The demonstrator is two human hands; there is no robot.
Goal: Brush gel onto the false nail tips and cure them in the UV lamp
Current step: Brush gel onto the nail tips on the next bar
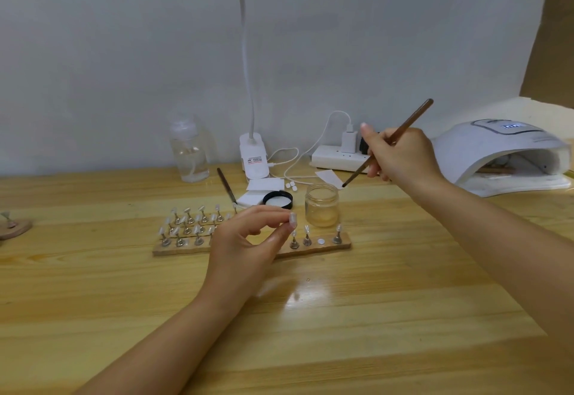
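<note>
Nail tip and brush held above the desk (341, 317)

A nail tip (293, 219) is pinched by the left hand (245, 245); the brush (389, 142) is gripped by the right hand (400, 155).

Glossy wooden worktop (341, 317) is reflecting light; clear glass jar (321, 205), matt wooden brush (389, 141), smooth white plastic lamp (500, 154).

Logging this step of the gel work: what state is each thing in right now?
Gel jar: open, lid off.
Black lid: lying upturned beside jar.
UV lamp: display lit.
Left hand: pinching a nail tip.
Right hand: gripping brush.
</note>
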